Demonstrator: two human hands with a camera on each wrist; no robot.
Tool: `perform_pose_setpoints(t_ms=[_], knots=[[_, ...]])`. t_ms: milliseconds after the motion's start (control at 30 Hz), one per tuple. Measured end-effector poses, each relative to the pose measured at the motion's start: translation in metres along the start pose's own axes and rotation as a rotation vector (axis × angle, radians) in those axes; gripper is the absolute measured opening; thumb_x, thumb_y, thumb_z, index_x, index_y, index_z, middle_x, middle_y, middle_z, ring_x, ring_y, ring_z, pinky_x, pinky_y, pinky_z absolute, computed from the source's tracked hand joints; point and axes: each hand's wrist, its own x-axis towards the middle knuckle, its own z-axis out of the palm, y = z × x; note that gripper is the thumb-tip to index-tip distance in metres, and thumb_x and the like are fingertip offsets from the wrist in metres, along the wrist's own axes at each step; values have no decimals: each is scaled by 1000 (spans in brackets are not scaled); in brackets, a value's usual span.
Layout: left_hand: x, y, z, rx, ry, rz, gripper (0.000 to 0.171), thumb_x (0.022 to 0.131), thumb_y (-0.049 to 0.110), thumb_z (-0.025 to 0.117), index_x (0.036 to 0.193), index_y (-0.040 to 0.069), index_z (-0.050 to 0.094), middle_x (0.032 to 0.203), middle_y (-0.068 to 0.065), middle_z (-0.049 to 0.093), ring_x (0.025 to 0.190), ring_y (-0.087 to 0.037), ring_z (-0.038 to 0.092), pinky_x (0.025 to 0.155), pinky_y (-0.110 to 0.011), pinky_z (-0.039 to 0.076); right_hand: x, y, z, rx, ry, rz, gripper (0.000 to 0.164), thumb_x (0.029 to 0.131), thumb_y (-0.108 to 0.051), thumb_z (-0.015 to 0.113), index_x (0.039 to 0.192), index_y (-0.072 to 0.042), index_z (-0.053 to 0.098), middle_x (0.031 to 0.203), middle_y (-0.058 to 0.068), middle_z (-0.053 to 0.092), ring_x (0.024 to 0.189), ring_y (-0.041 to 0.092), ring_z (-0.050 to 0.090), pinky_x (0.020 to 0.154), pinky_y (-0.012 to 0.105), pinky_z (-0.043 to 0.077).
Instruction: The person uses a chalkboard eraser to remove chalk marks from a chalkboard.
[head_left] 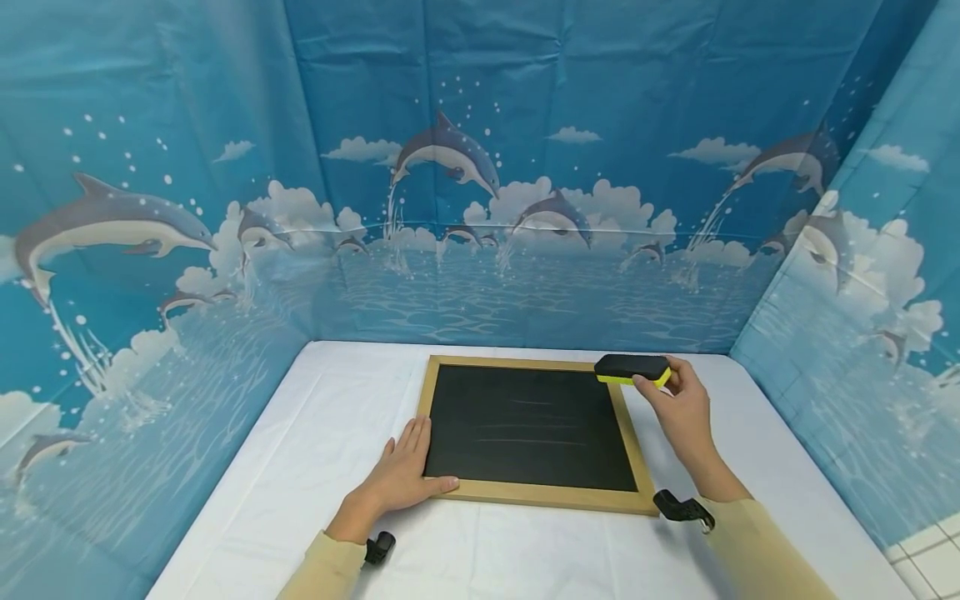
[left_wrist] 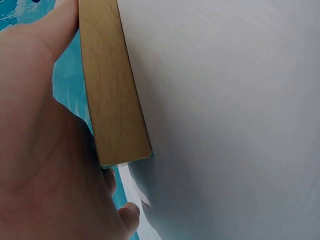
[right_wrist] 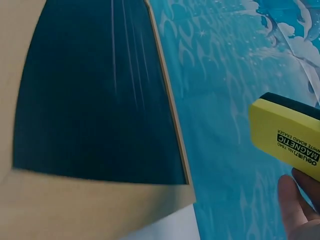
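A small blackboard (head_left: pixel 540 458) in a wooden frame lies on the white table, with several faint chalk lines across its middle. My left hand (head_left: pixel 399 475) rests with straight fingers along the frame's near left corner, thumb on the near edge. In the left wrist view, that hand lies against the wooden frame (left_wrist: pixel 112 90). Between thumb and fingers my right hand (head_left: pixel 686 417) pinches a black and yellow board eraser (head_left: pixel 632 365). It is raised over the board's far right corner. In the right wrist view, the eraser's yellow side (right_wrist: pixel 280 130) carries printed lettering.
White cloth (head_left: pixel 300 467) covers the table around the board. A blue dolphin-print curtain (head_left: pixel 525 292) hangs behind and on both sides. Each wrist wears a black device, one on the left (head_left: pixel 380 547) and one on the right (head_left: pixel 682 507).
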Motion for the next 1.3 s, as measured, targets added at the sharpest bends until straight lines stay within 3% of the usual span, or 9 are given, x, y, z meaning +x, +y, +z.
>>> perform_pose_setpoints(t_ms=[200,400,633,867,1000,1133,1300], knots=[[1,-1,1,-4,-6,-1,122,83,81,55,161,0,7,168,-17,5,154,-33,3,116,-64,12,8,-7,13,211,-35,26,69,95,-35,72,147,-3,39,134,18,59,110,6,61,85,13,49],[1,-1,2,-1,-11,-2,122,84,81,55,161,0,6,168,-17,5,154,-34,4,116,-64,12,14,-15,29,334,-69,54,72,96,-33,71,149,-1,35,137,20,54,107,6,63,86,18,52],[1,-1,3,-2,-20,-1,122,84,79,56,161,-1,6,168,-17,4,154,-34,3,116,-65,11,16,-25,45,427,-90,32,61,95,-26,72,143,-1,43,128,15,56,105,10,66,87,24,54],[2,-1,1,0,-18,-2,121,85,78,56,161,0,5,168,-16,3,154,-33,2,116,-64,10,21,-45,56,373,-193,-51,58,95,-23,73,143,-1,47,126,15,56,104,12,66,85,20,54],[2,1,-1,1,-15,-2,121,84,80,55,161,0,6,168,-17,5,154,-33,3,117,-64,11,21,-58,57,333,-241,-75,55,95,-19,74,142,-3,50,122,17,56,105,23,64,85,20,53],[2,1,0,10,-12,-2,122,84,81,54,161,-1,6,167,-18,5,154,-34,5,116,-64,12,18,-65,59,318,-259,-71,59,95,-16,73,145,-2,44,122,19,57,107,32,61,84,19,53],[0,1,0,11,-16,-8,122,84,80,56,161,-1,6,167,-17,5,154,-34,4,116,-64,12,17,-62,66,353,-251,-41,59,94,-16,74,142,1,44,123,22,57,112,35,60,86,20,53]])
